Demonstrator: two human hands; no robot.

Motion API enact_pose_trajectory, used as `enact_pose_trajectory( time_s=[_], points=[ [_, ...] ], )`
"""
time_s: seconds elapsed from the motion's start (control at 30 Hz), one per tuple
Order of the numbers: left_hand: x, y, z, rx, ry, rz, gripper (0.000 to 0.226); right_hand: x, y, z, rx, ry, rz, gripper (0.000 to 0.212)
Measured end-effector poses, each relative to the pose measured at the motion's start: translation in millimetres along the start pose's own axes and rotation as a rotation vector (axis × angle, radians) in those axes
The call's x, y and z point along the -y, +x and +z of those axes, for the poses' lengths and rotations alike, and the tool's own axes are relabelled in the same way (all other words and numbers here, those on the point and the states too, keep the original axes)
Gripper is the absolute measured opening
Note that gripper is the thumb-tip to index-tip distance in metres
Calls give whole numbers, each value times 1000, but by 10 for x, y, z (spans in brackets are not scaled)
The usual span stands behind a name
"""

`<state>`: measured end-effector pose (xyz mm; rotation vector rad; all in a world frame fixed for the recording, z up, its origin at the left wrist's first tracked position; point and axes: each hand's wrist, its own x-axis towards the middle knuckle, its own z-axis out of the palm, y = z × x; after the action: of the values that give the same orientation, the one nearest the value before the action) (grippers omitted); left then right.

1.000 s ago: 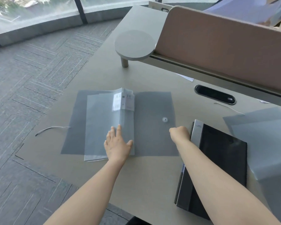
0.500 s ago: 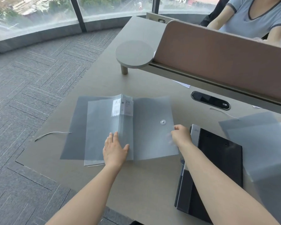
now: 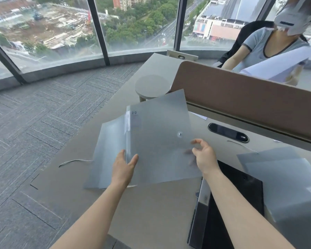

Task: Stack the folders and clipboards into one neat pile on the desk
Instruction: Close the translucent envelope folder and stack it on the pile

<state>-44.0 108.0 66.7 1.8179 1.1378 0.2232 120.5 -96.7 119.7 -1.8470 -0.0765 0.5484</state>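
On the beige desk (image 3: pixel 151 212) a black binder (image 3: pixel 241 203) lies at the right, a translucent snap-button folder (image 3: pixel 160 141) is tilted up over a clear display folder (image 3: pixel 108 150), the right hand (image 3: pixel 203 157) pinching its edge, the left hand (image 3: pixel 123 169) flat with straight fingers.

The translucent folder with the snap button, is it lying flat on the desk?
No, the right hand lifts the translucent folder by its right edge, so it tilts up above the desk.
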Motion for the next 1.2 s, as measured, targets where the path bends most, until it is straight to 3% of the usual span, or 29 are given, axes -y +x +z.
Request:
enact_pose_trajectory(
  time_s=[0.13,0.47,1.0,1.1,1.2],
  points=[
    [-211,-145,-161,-19,-209,-7,74,127,-122,-80,66,140,-19,33],
    [-857,-638,-496,68,-592,149,40,406,-313,-364,169,324,-129,31],
    [-915,-1048,-81,170,-851,72,46,120,-210,-774,147,326,-172,23],
    [-847,-1108,-24,193,-869,44,47,4,-186,-790,205,376,-132,19],
    [-745,-1142,12,211,-866,16,48,-92,-196,-763,299,457,-28,31]
  ],
)
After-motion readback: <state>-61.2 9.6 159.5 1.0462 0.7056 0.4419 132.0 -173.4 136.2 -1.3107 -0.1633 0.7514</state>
